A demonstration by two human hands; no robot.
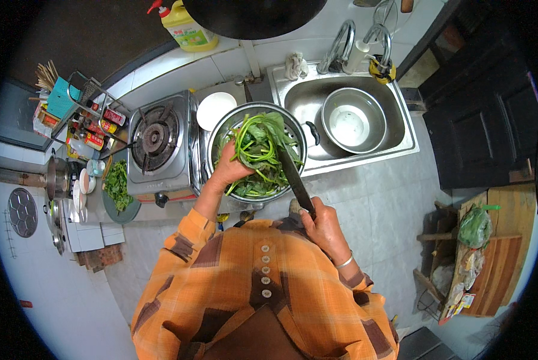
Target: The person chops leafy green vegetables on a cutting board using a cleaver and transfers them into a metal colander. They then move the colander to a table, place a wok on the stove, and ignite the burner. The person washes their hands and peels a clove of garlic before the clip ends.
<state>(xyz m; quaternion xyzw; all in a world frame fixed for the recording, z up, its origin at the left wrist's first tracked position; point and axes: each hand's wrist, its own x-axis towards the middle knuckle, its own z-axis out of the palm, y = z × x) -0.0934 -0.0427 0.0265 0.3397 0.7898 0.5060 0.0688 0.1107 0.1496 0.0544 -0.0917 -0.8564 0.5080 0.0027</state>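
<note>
My left hand (233,167) grips a bunch of leafy green stems (257,144) over a steel pot (301,130) with dark handles. My right hand (325,222) is closed around the handle of a kitchen knife (294,177). The knife's dark blade slants up and left, with its far end against or very near the bunch; contact is hard to tell. More greens (257,191) lie in the pot beneath the bunch. Most of the pot's inside is hidden by leaves and my left hand.
A gas stove (155,141) stands left of the pot, beside a white bowl (216,111). To the right, a steel basin (353,120) sits in the sink (406,135) under curved faucets (347,33). Further left, leafy greens (119,184) rest on a round green board (124,216).
</note>
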